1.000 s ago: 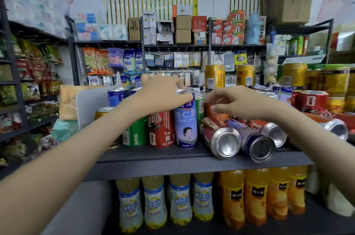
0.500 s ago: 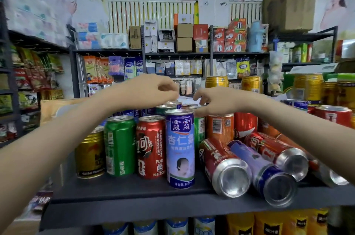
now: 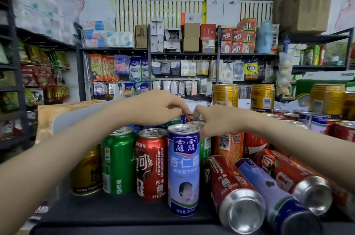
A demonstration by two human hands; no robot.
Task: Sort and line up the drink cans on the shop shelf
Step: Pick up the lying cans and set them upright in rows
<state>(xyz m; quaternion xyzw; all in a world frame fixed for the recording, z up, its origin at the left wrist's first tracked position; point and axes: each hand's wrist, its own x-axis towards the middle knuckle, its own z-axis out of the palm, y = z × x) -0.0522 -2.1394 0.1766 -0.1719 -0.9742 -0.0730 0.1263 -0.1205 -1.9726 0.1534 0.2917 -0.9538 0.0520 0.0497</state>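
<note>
Aluminium cans crowd the dark shop shelf [image 3: 123, 213]. At its front left a gold can [image 3: 86, 173], a green can [image 3: 118, 159], a red cola can [image 3: 151, 163] and a tall blue can [image 3: 183, 169] stand upright in a row, side by side. To their right three lying cans [image 3: 274, 202] point their bases outward. Both arms reach over the front row to the cans behind. The left hand [image 3: 153, 108] and right hand [image 3: 217, 119] have fingers curled down onto mostly hidden tops, and I cannot tell whether either grips a can. To do this well, I judge, lift straight up by the rim, keep the wrists high so the front row is not knocked, and set like beside like, labels forward. The upright front tops look unopened, so their contents are unseen; a cardboard box [image 3: 303, 4] on the far rack is closed
</note>
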